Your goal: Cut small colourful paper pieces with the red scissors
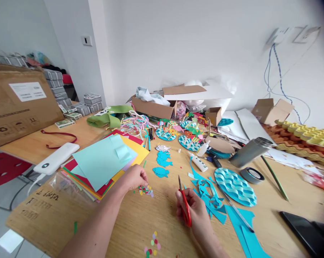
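Observation:
Red-handled scissors (188, 211) sit in my right hand (195, 208), blades pointing away from me and seemingly closed. My left hand (136, 177) has its fingertips pinched together just above a small pile of coloured paper dots (146, 191); whatever lies between them is too small to make out. Beyond that hand are blue paper fish (161, 172), with more fish (164, 158) and a pale patterned fish cut-out (163, 147) behind. More paper dots (152, 246) are scattered near the front edge. Blue paper scraps (209, 195) lie right of the scissors.
Coloured paper sheets (102, 161) and a white power bank (56, 157) lie left. Right are a glue bottle (199, 163), a wavy blue disc (235, 187), a tape roll (252, 175), a metal flask (250, 152) and a black phone (307, 229). Cardboard boxes (153, 109) stand by the wall.

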Motion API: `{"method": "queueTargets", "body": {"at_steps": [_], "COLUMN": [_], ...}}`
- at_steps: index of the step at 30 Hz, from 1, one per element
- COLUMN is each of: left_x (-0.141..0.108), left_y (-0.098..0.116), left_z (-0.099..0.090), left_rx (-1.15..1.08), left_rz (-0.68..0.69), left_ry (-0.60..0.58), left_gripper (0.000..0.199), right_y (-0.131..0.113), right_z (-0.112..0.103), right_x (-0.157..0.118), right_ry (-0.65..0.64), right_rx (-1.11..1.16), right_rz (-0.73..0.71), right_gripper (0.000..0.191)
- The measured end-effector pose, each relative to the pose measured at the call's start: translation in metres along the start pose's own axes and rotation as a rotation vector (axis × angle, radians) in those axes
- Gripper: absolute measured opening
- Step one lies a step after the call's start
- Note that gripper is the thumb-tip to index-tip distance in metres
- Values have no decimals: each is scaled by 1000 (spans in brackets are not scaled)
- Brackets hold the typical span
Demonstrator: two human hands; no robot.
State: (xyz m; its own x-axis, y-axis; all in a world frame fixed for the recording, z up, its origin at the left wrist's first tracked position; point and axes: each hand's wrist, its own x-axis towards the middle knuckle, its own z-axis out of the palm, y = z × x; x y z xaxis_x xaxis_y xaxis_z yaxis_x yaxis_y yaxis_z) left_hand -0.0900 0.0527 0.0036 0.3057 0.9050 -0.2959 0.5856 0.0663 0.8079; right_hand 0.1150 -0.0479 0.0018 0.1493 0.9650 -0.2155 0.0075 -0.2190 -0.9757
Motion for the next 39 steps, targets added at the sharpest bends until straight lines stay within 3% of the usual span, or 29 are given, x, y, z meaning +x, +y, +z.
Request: {"method": "queueTargets", "body": {"at_steps": [6, 10, 19, 26, 39], "left_x": [-5, -6, -1, 6, 6], "left_y": [8, 10, 5, -5, -9], "left_z": [-1, -1, 2, 5, 6], "left_rx": [-314, -374, -288, -53, -6], "left_rz": [-27, -71, -37, 44, 60], "left_ry": [-34, -40, -15, -12, -33], "left_gripper": [15, 17, 18, 24, 19], "right_y": [1, -2, -2, 1, 3], "right_z": [0, 2, 2, 1, 0], "right_x": [0, -1, -1, -1, 0], "right_ry": [-11, -5, -16, -8, -20], "right_rx": [16, 15, -10, 15, -19], "right_rz": [-3, -5, -40, -28, -46], "right_gripper": [38, 39, 35, 36, 33]}}
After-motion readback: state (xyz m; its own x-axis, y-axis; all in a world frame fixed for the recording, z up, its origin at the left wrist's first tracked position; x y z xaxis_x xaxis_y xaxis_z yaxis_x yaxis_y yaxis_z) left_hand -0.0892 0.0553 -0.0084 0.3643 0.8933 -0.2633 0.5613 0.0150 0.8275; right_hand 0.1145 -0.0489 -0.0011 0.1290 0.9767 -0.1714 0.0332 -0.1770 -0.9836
